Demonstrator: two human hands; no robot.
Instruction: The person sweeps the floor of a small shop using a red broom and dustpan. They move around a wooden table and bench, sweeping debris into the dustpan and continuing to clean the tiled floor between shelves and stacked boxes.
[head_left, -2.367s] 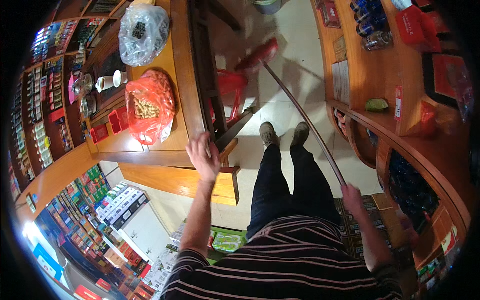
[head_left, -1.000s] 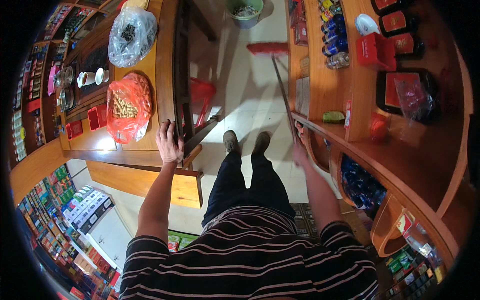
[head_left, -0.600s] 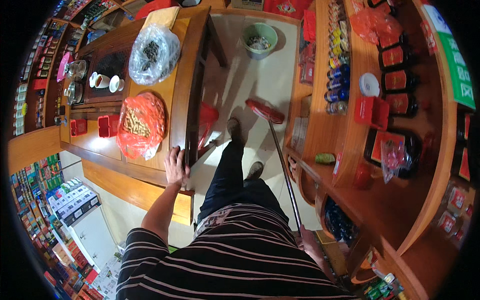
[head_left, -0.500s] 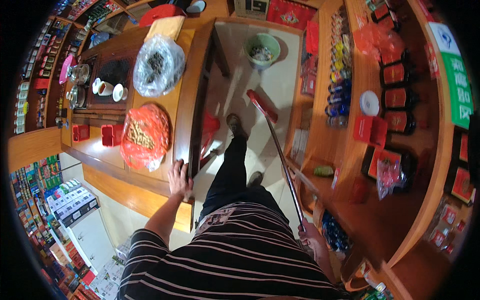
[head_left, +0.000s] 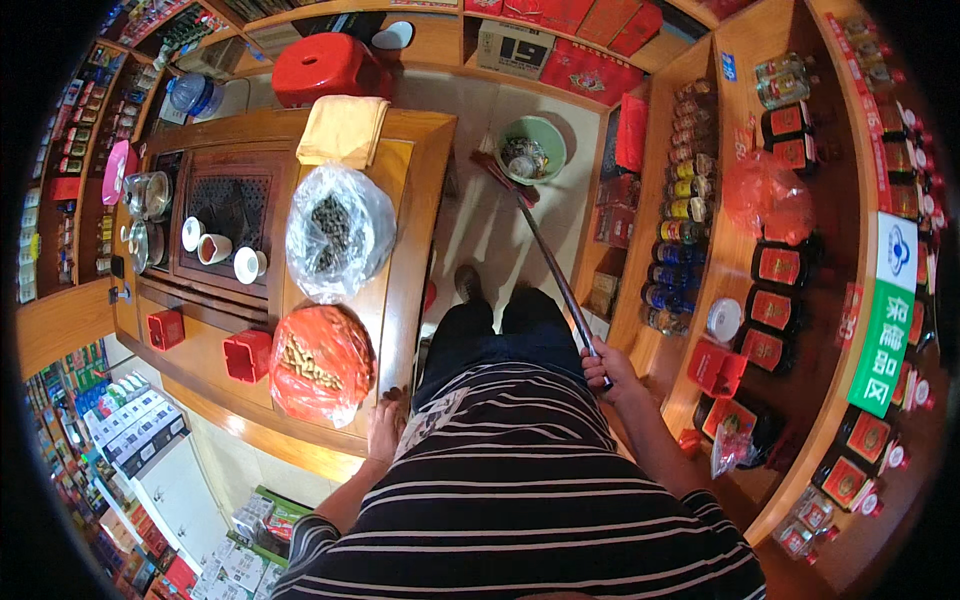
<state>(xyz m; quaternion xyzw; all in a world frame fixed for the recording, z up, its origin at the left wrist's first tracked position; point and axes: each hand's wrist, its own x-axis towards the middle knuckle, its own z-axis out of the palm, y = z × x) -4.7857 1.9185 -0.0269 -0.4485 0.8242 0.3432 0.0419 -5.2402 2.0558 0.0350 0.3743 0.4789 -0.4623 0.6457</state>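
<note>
The broom [head_left: 549,248] has a long, slim, dark handle with a shiny surface, and a reddish head whose bristles look brown. It slants across the floor, its head down just beside a green bucket [head_left: 545,166]; whether the two touch cannot be told. The handle rises toward the right hand [head_left: 610,370], which is closed around its upper part. The orange-brown wooden tabletop [head_left: 408,270] stands left of the broom, the left hand [head_left: 384,428] at its near right corner.

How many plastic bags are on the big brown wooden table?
2: a red plastic bag of tan peanuts near the left hand, and a clear plastic bag just beyond it. I see no others there.
</note>
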